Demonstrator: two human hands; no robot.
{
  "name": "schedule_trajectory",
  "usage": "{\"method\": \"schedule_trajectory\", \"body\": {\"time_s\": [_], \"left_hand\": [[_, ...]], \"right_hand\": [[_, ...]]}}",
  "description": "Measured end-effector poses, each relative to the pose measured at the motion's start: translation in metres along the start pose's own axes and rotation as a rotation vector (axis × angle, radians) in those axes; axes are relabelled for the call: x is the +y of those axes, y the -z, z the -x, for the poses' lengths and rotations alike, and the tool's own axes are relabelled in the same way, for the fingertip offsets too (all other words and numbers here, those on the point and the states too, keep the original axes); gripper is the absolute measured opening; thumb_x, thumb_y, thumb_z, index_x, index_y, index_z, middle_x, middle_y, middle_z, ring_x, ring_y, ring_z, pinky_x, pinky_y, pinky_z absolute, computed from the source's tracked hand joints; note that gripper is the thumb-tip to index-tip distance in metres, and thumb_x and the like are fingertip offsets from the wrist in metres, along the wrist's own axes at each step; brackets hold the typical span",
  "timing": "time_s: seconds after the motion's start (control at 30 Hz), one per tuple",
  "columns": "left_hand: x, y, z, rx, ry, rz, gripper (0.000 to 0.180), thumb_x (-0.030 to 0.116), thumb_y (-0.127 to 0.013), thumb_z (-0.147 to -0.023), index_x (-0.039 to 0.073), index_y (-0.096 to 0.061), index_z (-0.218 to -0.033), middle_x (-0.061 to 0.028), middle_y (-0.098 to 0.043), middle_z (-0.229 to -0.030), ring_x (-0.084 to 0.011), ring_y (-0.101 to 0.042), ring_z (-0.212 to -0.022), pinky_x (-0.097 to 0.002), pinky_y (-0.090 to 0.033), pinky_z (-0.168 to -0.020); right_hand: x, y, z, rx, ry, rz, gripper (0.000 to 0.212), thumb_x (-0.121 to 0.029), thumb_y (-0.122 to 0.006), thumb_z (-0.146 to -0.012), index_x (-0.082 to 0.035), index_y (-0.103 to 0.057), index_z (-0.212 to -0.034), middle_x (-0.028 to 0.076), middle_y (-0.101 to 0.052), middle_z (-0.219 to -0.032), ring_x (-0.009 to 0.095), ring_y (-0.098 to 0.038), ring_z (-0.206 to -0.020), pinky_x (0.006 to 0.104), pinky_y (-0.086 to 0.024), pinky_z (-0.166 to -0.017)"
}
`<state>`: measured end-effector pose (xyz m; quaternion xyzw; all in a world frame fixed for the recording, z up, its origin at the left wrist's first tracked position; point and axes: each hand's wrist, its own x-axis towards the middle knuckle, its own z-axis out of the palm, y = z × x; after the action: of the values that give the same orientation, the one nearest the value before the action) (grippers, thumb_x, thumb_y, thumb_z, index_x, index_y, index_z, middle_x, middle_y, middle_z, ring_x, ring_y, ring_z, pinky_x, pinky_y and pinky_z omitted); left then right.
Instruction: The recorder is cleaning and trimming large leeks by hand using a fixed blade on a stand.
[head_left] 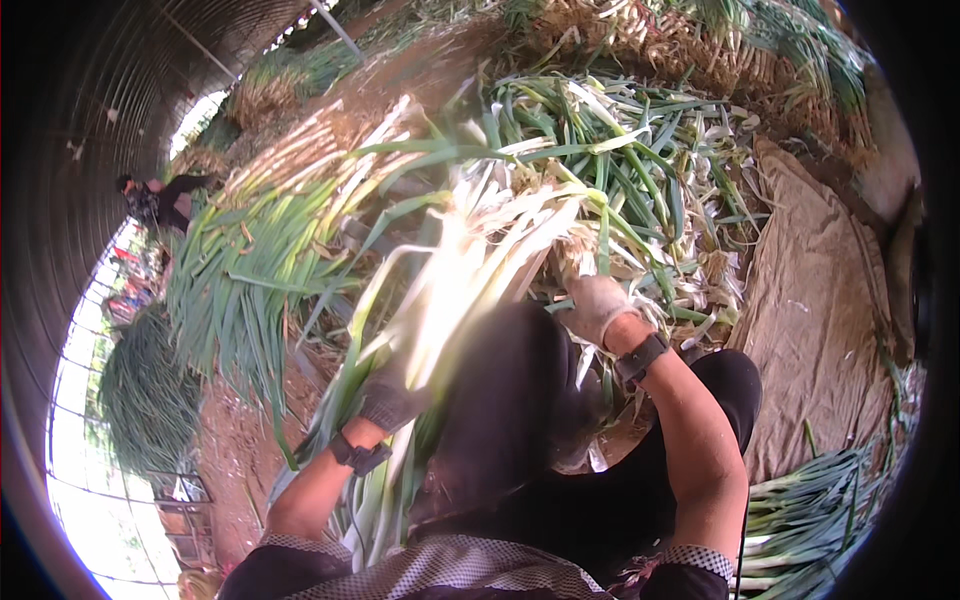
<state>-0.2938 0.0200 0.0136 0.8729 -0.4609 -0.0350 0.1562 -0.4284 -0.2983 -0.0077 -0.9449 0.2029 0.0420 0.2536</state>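
Wrapped round the green stalks, the left hand, in a dark glove, appears to grasp a bunch of long onions — its pale shafts slant up and to the right, glaring in the light and partly blurred. Across from it, the right hand, in a pale glove, has curled fingers at the root ends; whether it pinches them or only touches them I cannot tell. Left of the bunch lie laid-out onions, pale ends uppermost; beyond its upper end is a heap of loose leaves and peelings, and farther right a brown cloth. I judge the step in hand to be cleaning or evening the root ends. The next move seems to call for a steady left grasp — the right fingers working roots and loose skin free without bending the shafts.
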Motion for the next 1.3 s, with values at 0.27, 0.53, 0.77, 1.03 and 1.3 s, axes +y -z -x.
{"method": "schedule_trajectory", "body": {"time_s": [0.27,0.53,0.77,1.03,1.3], "left_hand": [[0.046,0.054,0.022,-0.099,0.162,0.345,0.063,0.024,-0.074,-0.065,0.000,-0.053,-0.119,-0.0221,-0.064,-0.101,-0.0349,-0.063,-0.095,-0.0418,-0.049,-0.086],[-0.017,0.027,0.036,-0.271,-0.034,0.246,0.078,0.032,-0.082,-0.064,-0.006,-0.048,-0.123,-0.0181,-0.055,-0.116,-0.0343,-0.054,-0.104,-0.0432,-0.041,-0.098],[0.006,0.084,0.014,-0.527,0.386,1.127,0.057,0.006,-0.080,-0.060,0.000,-0.053,-0.110,-0.0057,-0.058,-0.083,-0.0136,-0.056,-0.071,-0.0259,-0.048,-0.057],[-0.030,0.082,0.045,-0.390,0.513,1.209,0.072,-0.001,-0.080,-0.057,0.003,-0.048,-0.122,-0.0063,-0.058,-0.095,-0.0157,-0.057,-0.075,-0.0280,-0.049,-0.057],[0.000,0.061,0.017,-0.387,0.485,1.286,0.064,0.005,-0.081,-0.055,-0.002,-0.054,-0.113,-0.0055,-0.059,-0.085,-0.0138,-0.058,-0.072,-0.0271,-0.050,-0.062]], "right_hand": [[0.005,-0.012,-0.032,0.332,0.240,-1.196,0.076,-0.023,-0.079,-0.076,0.006,-0.040,-0.135,0.012,-0.060,-0.118,0.022,-0.059,-0.103,0.0331,-0.047,-0.093],[-0.064,0.032,0.008,0.100,0.351,-1.335,0.019,-0.005,-0.060,-0.084,-0.005,-0.068,-0.101,0.001,-0.058,-0.068,0.011,-0.058,-0.060,0.0258,-0.047,-0.052],[0.048,-0.010,-0.064,0.747,0.222,-0.458,0.010,-0.014,-0.057,-0.086,-0.014,-0.066,-0.085,0.002,-0.060,-0.070,0.018,-0.055,-0.053,0.0303,-0.046,-0.049],[0.067,0.071,-0.024,0.872,-0.645,-0.167,0.057,-0.032,-0.080,-0.073,-0.002,-0.057,-0.115,0.020,-0.065,-0.105,0.033,-0.064,-0.094,0.0375,-0.052,-0.084],[-0.097,-0.020,-0.010,0.099,0.526,-0.973,0.057,-0.022,-0.082,-0.072,0.004,-0.057,-0.116,0.018,-0.063,-0.108,0.027,-0.063,-0.093,0.0393,-0.052,-0.083]]}}
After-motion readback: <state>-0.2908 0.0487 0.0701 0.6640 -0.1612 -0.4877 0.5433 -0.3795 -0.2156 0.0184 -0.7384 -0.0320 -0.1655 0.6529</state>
